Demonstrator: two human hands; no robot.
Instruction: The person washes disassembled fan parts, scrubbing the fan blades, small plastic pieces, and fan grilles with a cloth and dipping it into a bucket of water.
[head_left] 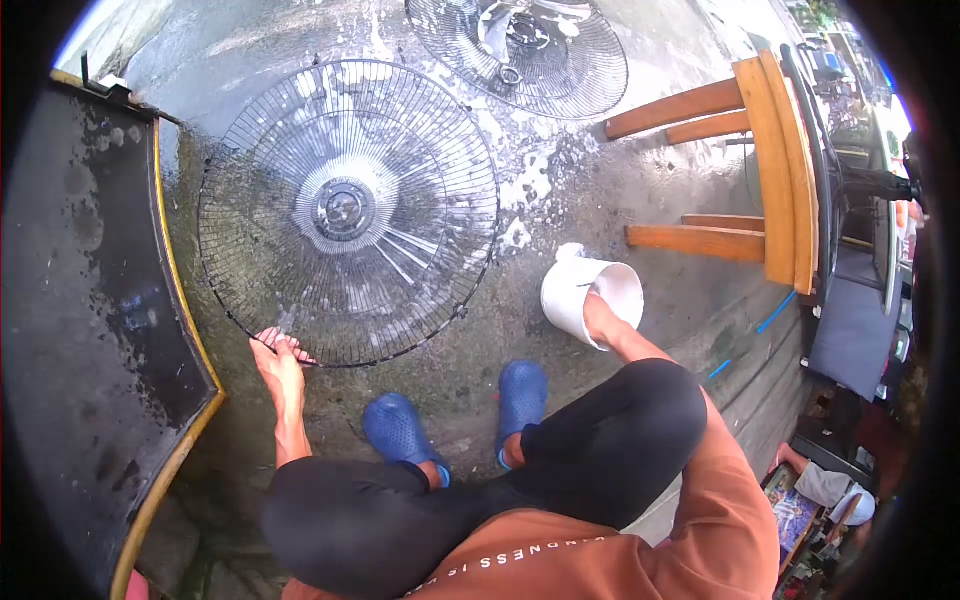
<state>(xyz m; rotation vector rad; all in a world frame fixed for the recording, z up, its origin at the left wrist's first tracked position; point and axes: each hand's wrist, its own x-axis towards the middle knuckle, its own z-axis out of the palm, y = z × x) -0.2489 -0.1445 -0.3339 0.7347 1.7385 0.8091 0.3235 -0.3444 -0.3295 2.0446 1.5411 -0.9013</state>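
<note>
A round black wire fan grille stands out against the wet concrete floor, with foam on and around it. At its lower left edge my left hand is closed around the rim, fingers on the wires. My right hand reaches into a white plastic container; the container's wall hides its fingers, so I cannot see what they hold. Whitish foam or a pale lump shows at the container's far rim.
A second fan grille with blades lies at the top. A wooden stool is on its side at the right. A dark, yellow-edged panel borders the left. Blue clogs are on my feet. A seated person is at lower right.
</note>
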